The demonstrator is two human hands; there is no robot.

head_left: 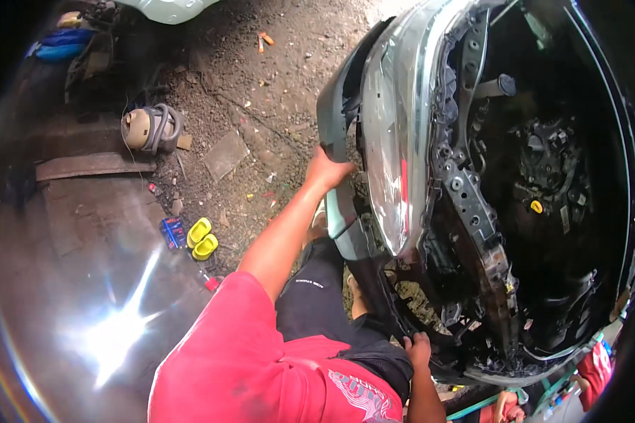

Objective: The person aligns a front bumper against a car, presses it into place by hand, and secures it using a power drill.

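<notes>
The left hand (328, 173) is gripping the outer edge of a grey-green car bumper cover (338, 206) just above the centre of the frame, its thumb pointing toward the headlight (384, 162). The right hand (418, 350) is touching the dark lower stretch of the same cover, below and right of centre; its fingertips are resting on the edge, but whether they are closing around the underside cannot be told. The two hands are working well apart.

The bumper cover is lying between and beyond them, its long axis running from the upper middle of the frame down through the centre, then curving toward the lower right. The left hand is sitting nearer the upper corner, the right hand nearer the lower part of the curve. A narrow gap is showing between the cover and the headlight. To the right, the metal front frame (466, 197) is bordering the engine bay. Yellow clogs (200, 231) are lying left of centre.
</notes>
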